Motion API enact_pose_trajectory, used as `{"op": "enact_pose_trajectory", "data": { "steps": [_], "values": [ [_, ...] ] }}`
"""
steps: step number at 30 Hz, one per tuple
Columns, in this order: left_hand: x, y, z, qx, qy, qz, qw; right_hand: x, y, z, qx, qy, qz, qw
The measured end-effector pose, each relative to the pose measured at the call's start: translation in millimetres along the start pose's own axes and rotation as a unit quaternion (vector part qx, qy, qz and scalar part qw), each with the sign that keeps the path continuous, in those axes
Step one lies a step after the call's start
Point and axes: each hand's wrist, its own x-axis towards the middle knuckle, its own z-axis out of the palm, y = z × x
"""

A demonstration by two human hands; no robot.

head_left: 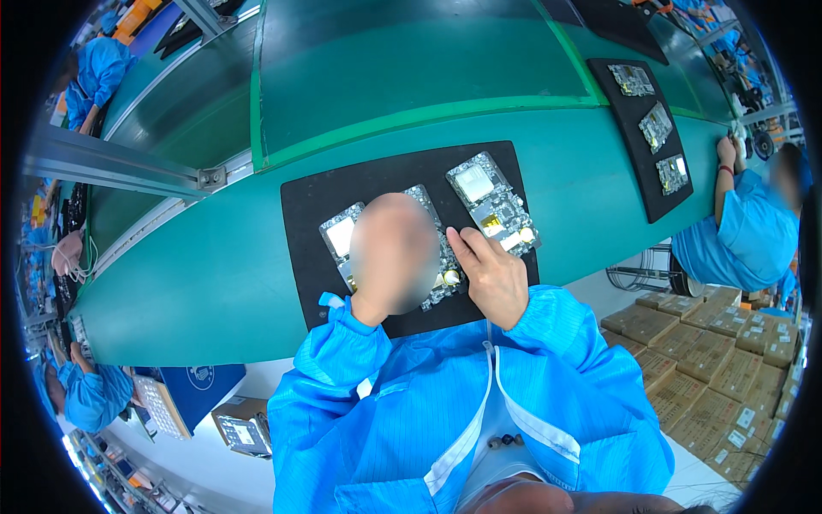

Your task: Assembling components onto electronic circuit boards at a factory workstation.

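Observation:
On the black mat point(312, 193) in front of me lie three populated circuit boards. My left hand point(395, 257) is over the left part of the mat, covering much of the middle circuit board point(443, 287) and the edge of the left circuit board point(340, 237). A blur hides its fingers. Between the middle board and the right circuit board point(495, 202) is my right hand point(499, 278). Its fingertips come together in a pinch at the middle board's right edge; what they hold, if anything, is too small to make out. White squares and yellow parts show on the boards.
The bench is green point(197, 283). Another black mat point(629, 120) with three boards lies to the right, near a co-worker in blue point(736, 231). A metal frame bar point(120, 167) crosses at left. Brown cartons point(702, 368) are stacked at lower right. More people work at left.

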Motion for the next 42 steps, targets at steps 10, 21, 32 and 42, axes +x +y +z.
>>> {"op": "enact_pose_trajectory", "data": {
  "steps": [10, 21, 32, 42],
  "values": [
    [0.5, 2.1, 3.0, 0.008, 0.023, 0.019, 1.0, -0.6, -1.6, -2.8, -0.107, -0.073, -0.065, 0.99],
    [-1.1, -7.7, -8.3, -0.084, 0.016, -0.003, 0.996, 3.3, 2.0, -8.4, -0.02, -0.044, -0.044, 0.998],
    [-41.9, -30.2, -63.5, -0.019, 0.066, -0.096, 0.993, 9.1, -34.9, 0.6, 0.168, -0.02, -0.063, 0.983],
    [-38.0, -31.9, -55.0, 0.04, 0.069, -0.061, 0.995, 23.4, -50.8, 5.8, 0.092, -0.057, -0.047, 0.993]
  ]
}}
